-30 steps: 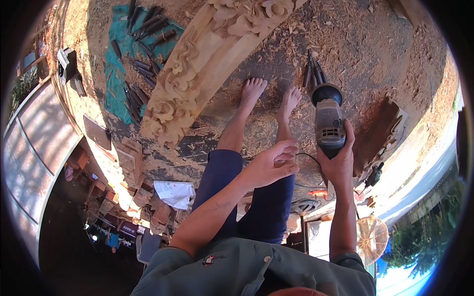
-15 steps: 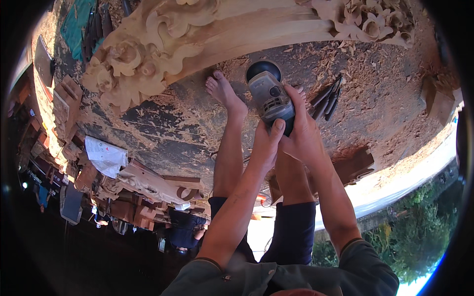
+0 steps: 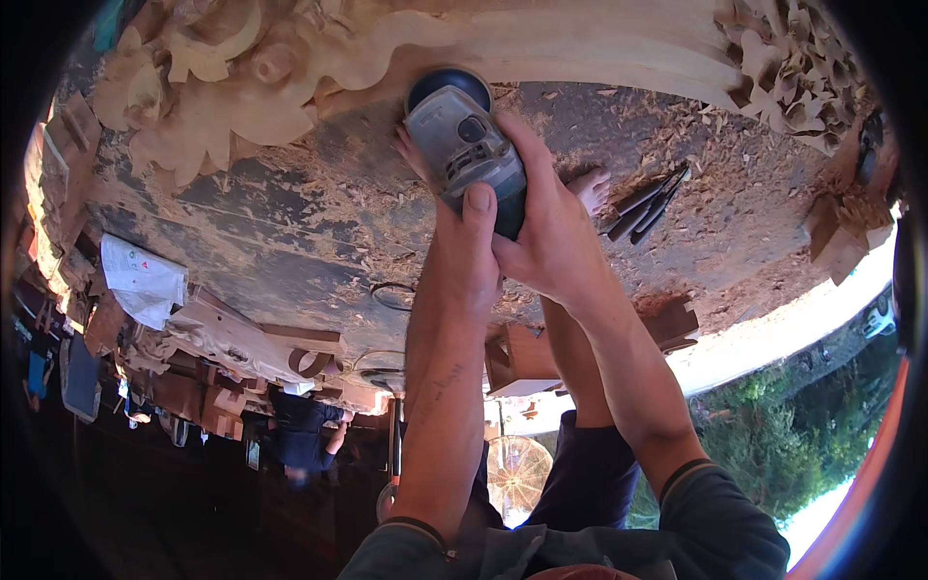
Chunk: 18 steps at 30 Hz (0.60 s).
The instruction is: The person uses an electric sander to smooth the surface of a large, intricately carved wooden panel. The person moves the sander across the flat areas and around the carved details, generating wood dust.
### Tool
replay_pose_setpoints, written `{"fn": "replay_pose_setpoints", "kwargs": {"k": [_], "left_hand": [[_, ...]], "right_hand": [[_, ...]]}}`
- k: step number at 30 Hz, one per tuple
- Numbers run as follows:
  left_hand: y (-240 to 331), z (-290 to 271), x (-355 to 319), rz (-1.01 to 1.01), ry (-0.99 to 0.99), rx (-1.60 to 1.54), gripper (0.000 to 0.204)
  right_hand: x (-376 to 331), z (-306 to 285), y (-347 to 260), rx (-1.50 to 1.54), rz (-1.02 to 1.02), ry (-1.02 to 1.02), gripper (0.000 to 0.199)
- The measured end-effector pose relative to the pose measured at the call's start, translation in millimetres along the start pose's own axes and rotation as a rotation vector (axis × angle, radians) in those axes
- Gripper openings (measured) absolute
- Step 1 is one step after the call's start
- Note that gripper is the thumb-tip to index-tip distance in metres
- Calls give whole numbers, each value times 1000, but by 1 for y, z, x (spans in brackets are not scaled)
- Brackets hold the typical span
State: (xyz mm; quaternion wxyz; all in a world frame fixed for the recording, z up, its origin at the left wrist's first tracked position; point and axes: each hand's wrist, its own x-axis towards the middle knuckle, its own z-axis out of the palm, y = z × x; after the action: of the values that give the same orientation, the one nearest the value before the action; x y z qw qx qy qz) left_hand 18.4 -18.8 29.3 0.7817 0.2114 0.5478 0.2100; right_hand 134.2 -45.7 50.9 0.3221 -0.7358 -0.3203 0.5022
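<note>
Both hands are wrapped round a handheld power sander [image 3: 462,140] with a scuffed grey and dark body and a round black pad [image 3: 449,81]. My left hand [image 3: 466,249] grips its rear end from the left, thumb lying on top. Along the right side, my right hand [image 3: 553,227] holds the same body. The pad is at the near edge of a long, curved piece of carved pale wood [image 3: 599,43]; I cannot tell whether it touches. Scrolls and flowers are carved at the left end of the wood, leaves and flowers at the right.
Wood shavings cover the dark floor [image 3: 280,232]. Several carving tools [image 3: 648,208] lie right of my bare foot [image 3: 590,188]. A loose cable [image 3: 391,295] curls near my left forearm. Wood offcuts [image 3: 527,358] and a white sheet [image 3: 143,280] lie around. Another person [image 3: 307,430] is at lower left.
The sander, held in both hands, has moved left and up toward the carved wood's near edge. My view has shifted too, and the wood appears closer.
</note>
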Motion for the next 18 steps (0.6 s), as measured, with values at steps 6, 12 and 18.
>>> {"fn": "replay_pose_setpoints", "kwargs": {"k": [6,12,18], "left_hand": [[-15,2,3,-22,-84,-34,94],[-48,-7,80,52,313,374,80],[-98,-61,131,58,572,1029,71]], "right_hand": [[-1,-13,4,12,58,-16,90],[-12,-51,15,23,94,52,91],[-32,-93,42,26,142,216,93]]}}
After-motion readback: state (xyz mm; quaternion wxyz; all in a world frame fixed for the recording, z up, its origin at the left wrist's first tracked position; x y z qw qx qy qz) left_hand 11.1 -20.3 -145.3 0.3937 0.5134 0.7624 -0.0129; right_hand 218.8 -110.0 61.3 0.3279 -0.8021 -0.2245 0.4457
